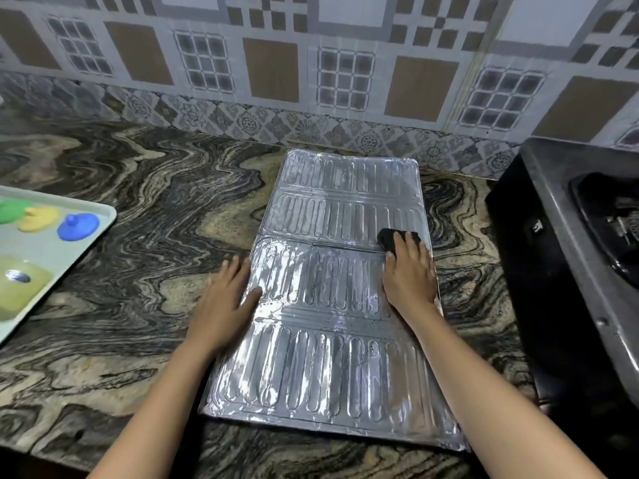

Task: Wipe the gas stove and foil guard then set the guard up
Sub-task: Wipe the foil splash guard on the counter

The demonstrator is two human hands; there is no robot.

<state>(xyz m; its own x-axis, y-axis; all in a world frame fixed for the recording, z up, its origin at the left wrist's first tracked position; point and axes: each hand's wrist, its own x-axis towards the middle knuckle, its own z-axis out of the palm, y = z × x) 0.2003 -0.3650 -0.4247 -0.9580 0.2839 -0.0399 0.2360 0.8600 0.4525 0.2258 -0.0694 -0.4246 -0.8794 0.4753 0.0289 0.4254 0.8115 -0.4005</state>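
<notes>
The silver ribbed foil guard lies flat and folded on the marbled countertop, running from the wall toward me. My left hand rests flat with fingers spread on the guard's left edge, pressing it down. My right hand presses a black cloth onto the guard's right side, near a fold line; most of the cloth is hidden under my fingers. The black gas stove stands at the right edge of the view, with part of one burner showing.
A pale tray sits at the left on the counter, holding green, yellow and blue lids and a yellowish container. The patterned tiled wall runs along the back. Bare countertop lies between tray and guard.
</notes>
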